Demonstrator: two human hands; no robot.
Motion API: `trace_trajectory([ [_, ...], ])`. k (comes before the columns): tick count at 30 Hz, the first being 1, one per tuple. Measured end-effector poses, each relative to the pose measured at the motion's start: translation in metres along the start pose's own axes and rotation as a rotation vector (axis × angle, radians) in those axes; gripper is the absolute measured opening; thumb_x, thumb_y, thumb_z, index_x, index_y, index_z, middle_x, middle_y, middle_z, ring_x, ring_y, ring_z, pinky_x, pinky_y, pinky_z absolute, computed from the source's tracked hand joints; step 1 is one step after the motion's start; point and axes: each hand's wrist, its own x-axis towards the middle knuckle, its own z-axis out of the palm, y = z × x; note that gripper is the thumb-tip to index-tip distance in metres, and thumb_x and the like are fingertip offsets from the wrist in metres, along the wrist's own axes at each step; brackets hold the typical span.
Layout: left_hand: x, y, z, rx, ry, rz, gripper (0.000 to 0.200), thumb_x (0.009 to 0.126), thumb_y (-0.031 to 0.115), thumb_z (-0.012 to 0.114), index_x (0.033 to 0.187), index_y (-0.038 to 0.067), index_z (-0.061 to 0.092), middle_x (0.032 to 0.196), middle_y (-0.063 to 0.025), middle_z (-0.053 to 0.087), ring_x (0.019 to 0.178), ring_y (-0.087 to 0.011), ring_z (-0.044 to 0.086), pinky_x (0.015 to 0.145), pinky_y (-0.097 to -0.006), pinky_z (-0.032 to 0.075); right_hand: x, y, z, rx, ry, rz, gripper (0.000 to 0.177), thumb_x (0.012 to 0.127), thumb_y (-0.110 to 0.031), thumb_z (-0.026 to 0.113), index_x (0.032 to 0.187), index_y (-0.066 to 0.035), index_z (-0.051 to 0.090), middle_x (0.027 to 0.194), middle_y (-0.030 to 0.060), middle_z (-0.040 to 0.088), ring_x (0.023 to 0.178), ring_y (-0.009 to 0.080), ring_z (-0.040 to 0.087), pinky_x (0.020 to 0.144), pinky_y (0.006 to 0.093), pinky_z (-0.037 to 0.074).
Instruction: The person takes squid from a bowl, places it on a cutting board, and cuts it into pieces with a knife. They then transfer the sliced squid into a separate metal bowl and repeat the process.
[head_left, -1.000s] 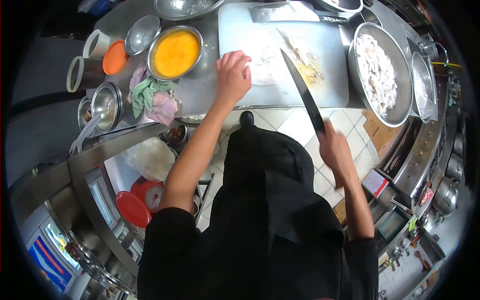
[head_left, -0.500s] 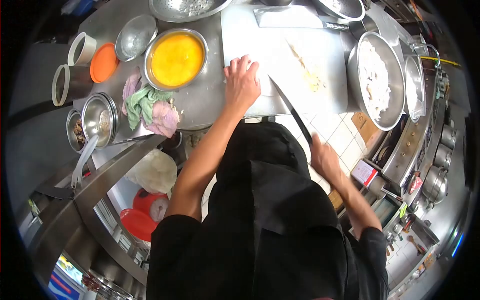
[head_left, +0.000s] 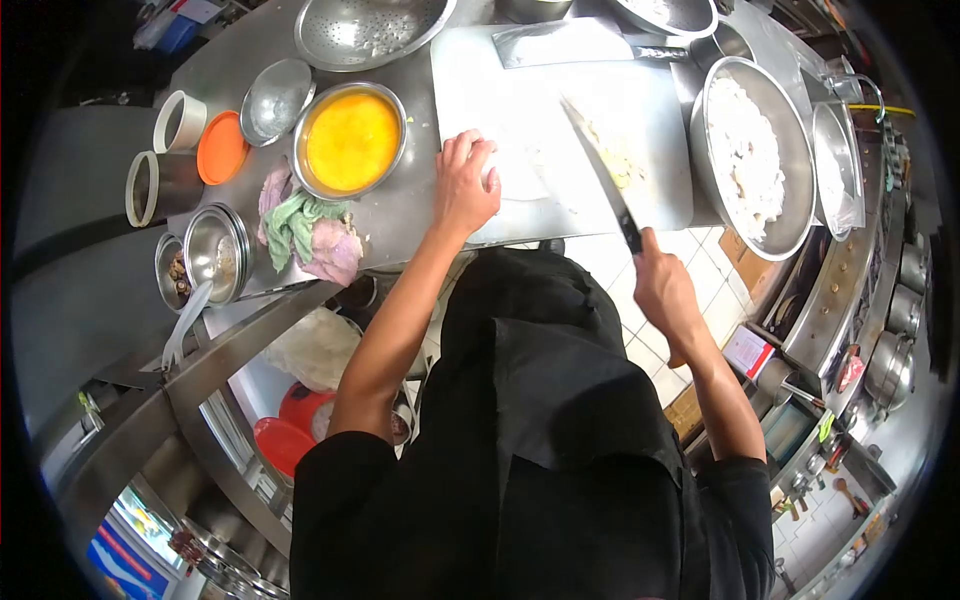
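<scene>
Swung away from the left hand (head_left: 465, 185) since half a second ago, the knife (head_left: 598, 160) now points further right, over the scraps (head_left: 622, 168). Right fingers (head_left: 650, 268) are clenched round its handle, with the blade angled forward across the cutting board (head_left: 650, 100), likely to keep the edge clear of the other hand. Left fingers (head_left: 462, 150) lie spread and flat, gripping nothing. They press on a pale piece (head_left: 518, 178), perhaps fish or squid, which lies toward the board's near edge. The right hand (head_left: 665, 290) hangs off the tabletop (head_left: 400, 210) with the forearm drawn back. The left arm reaches out long. A steel bowl (head_left: 790, 232) of white pieces stands just beside the board.
</scene>
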Motion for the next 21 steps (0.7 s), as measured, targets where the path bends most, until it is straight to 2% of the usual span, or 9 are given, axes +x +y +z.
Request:
trace_trajectory([
  [3,0.0,0.001,0.004,0.053,-0.011,-0.009,0.032,0.07,0.004,0.062,0.101,0.006,0.057,0.111,-0.0112,0.051,0.107,-0.0311,0.047,0.091,-0.042,0.038,0.004,-0.023,0.007,-0.117,-0.094,-0.186,0.019,0.086,-0.004,0.05,0.102,0.001,0.041,0.062,0.026,0.058,0.063,0.045,0.059,0.059,0.0531,0.045],
  [4,0.0,0.0,0.005,0.062,-0.015,-0.019,0.033,0.07,0.005,0.062,0.102,0.005,0.057,0.112,-0.0111,0.051,0.108,-0.0312,0.047,0.091,-0.0423,0.038,0.011,-0.03,0.008,-0.116,-0.098,-0.187,0.019,0.086,-0.004,0.05,0.102,0.001,0.041,0.062,0.026,0.058,0.063,0.045,0.059,0.059,0.053,0.045],
  [6,0.0,-0.001,0.006,0.071,-0.022,-0.032,0.033,0.07,0.005,0.062,0.103,0.005,0.057,0.113,-0.0111,0.051,0.108,-0.0314,0.046,0.091,-0.0425,0.038,0.025,-0.044,0.009,-0.18,-0.19,-0.207,0.025,0.078,0.001,0.049,0.102,0.0,0.043,0.068,0.023,0.061,0.068,0.0417,0.062,0.06,0.0491,0.049],
  [11,-0.001,-0.004,0.012,0.14,0.039,0.007,0.033,0.07,0.007,0.062,0.103,0.004,0.058,0.115,-0.0105,0.052,0.107,-0.0314,0.047,0.088,-0.0438,0.039,0.054,-0.058,0.019,-0.147,-0.128,-0.288,0.021,0.077,0.001,0.049,0.098,0.001,0.044,0.07,0.0241,0.061,0.069,0.0426,0.062,0.062,0.0504,0.049],
  [14,-0.001,-0.004,0.014,0.133,0.036,0.012,0.031,0.07,0.006,0.061,0.101,0.005,0.058,0.113,-0.0102,0.053,0.106,-0.0309,0.048,0.088,-0.0437,0.039,0.036,-0.041,0.024,-0.091,-0.16,-0.243,0.02,0.079,-0.001,0.048,0.099,0.001,0.044,0.069,0.0245,0.06,0.068,0.0439,0.061,0.061,0.0514,0.048],
  [17,0.001,-0.002,0.008,0.137,0.022,-0.017,0.03,0.068,0.005,0.062,0.098,0.006,0.058,0.111,-0.0104,0.053,0.106,-0.0299,0.048,0.086,-0.0432,0.04,-0.034,0.01,0.035,-0.032,-0.261,-0.113,0.022,0.085,-0.006,0.045,0.106,0.0,0.042,0.067,0.0259,0.059,0.065,0.0464,0.058,0.058,0.0543,0.045],
  [18,0.0,-0.003,0.008,0.137,0.024,-0.021,0.03,0.068,0.005,0.062,0.098,0.006,0.058,0.111,-0.0104,0.053,0.106,-0.0299,0.048,0.086,-0.0432,0.04,-0.059,0.024,0.034,-0.007,-0.248,-0.129,0.023,0.085,-0.005,0.044,0.107,0.001,0.042,0.067,0.027,0.059,0.065,0.0466,0.058,0.058,0.055,0.044],
  [20,-0.002,-0.003,0.01,0.12,0.074,-0.021,0.029,0.067,0.002,0.062,0.096,0.006,0.058,0.109,-0.0106,0.053,0.106,-0.0301,0.048,0.086,-0.043,0.04,-0.076,0.04,0.04,-0.021,-0.294,-0.061,0.023,0.085,-0.005,0.044,0.107,0.002,0.042,0.066,0.028,0.058,0.065,0.0465,0.058,0.059,0.0554,0.044],
  [21,-0.004,-0.003,0.009,0.122,0.073,-0.014,0.029,0.067,0.002,0.062,0.096,0.006,0.058,0.109,-0.0106,0.053,0.106,-0.0301,0.048,0.086,-0.043,0.04,-0.077,0.049,0.052,-0.019,-0.252,-0.086,0.028,0.085,-0.006,0.049,0.11,0.002,0.042,0.063,0.0275,0.057,0.062,0.0464,0.057,0.057,0.0548,0.044],
])
